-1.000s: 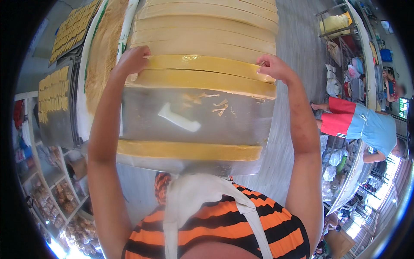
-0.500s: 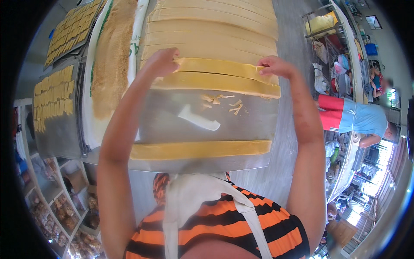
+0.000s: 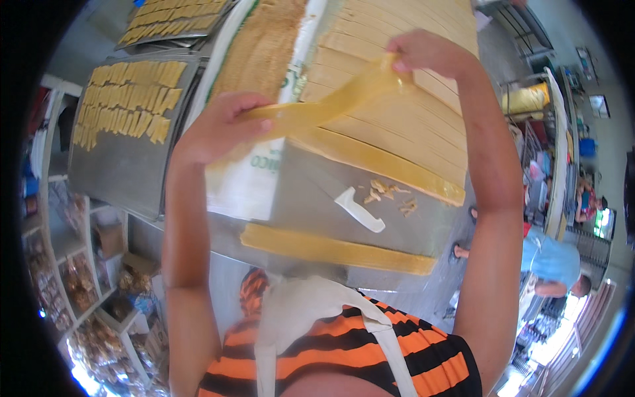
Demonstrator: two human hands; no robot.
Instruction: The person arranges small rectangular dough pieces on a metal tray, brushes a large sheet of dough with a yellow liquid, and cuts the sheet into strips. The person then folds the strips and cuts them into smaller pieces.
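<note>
Dough strip point(image 3: 331, 106) | hanging lifted, long axis slanting left-low to right-high | left hand point(image 3: 215, 129) fingers pinching lower end | right hand point(image 3: 423, 53) fingers pinching upper end | above counter point(image 3: 311, 198)

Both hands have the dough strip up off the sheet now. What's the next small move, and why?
Probably carry the strip leftward toward the tray of cut pieces, keeping both ends level. The left hand and right hand each pinch one end, and the strip sags and twists in the middle above the scored dough sheet, so uneven pulling could tear it.
</note>
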